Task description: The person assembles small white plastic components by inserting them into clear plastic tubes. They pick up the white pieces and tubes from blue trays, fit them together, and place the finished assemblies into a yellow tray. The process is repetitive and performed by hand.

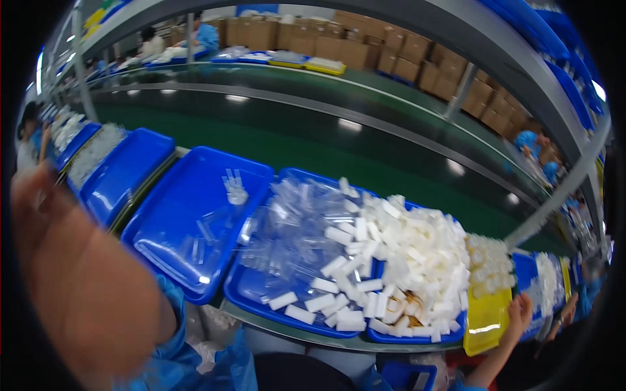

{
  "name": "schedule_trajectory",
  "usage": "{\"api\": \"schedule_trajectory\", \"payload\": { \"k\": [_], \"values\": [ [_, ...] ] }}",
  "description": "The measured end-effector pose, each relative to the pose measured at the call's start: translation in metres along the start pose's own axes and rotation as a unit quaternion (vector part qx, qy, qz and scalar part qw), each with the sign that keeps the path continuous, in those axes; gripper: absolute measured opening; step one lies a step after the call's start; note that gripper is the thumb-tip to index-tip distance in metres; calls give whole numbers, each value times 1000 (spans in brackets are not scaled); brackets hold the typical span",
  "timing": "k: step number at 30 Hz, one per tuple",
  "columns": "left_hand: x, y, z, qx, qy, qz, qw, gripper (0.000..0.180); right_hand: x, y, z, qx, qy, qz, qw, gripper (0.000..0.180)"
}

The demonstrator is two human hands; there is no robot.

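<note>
My left hand (94, 293) is raised close on the left, large and smeared by motion; its fingers blur together and any held thing cannot be made out. On the right, my right hand (520, 314) is lifted beside a yellow tray (486, 319), fingers mostly stretched upward, with nothing visible in them. In front of me, clear plastic pieces (293, 225) lie heaped in a blue tray (251, 290). Next to them rises a pile of white foam-like blocks (417, 247), with several brown-gold bits (411, 305) near its front. A left-hand blue tray (173, 179) holds a few clear pieces (235, 187).
A dark green conveyor belt (293, 143) runs beyond the trays. Metal posts (460, 91) and an overhead frame cross the view. Pale round parts (489, 264) fill the back of the yellow tray. Co-workers (207, 38) stand along the line. Cardboard boxes (339, 49) are stacked behind.
</note>
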State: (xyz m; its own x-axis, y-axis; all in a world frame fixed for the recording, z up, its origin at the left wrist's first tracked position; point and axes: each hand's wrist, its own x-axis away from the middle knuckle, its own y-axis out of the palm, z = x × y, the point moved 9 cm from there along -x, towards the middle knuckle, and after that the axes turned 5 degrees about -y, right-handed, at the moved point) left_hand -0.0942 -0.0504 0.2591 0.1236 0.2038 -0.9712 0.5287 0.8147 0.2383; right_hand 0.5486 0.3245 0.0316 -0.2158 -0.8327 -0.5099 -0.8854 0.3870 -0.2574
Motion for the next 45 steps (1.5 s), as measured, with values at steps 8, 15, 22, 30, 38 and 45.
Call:
{"api": "schedule_trajectory", "payload": {
  "k": [8,15,22,30,38,45],
  "values": [
    [161,-26,-264,-177,-537,-343,750,61,3,76,-160,-65,-92,-49,992,34],
    [270,36,-269,-37,-607,-470,640,64,41,190,-240,-93,-133,-275,948,32],
    [265,-9,-264,-15,-661,-408,629,44,72,267,-277,12,-311,-370,875,24],
    [243,-3,-254,-130,-586,-436,671,27,101,317,-255,163,-386,-358,835,19],
    [170,-24,-217,-121,-542,-332,762,32,90,289,-255,50,-272,-328,903,20],
    [188,22,-86,40,-609,-318,726,48,112,228,-250,-58,-221,-237,944,17]
  ]
}}
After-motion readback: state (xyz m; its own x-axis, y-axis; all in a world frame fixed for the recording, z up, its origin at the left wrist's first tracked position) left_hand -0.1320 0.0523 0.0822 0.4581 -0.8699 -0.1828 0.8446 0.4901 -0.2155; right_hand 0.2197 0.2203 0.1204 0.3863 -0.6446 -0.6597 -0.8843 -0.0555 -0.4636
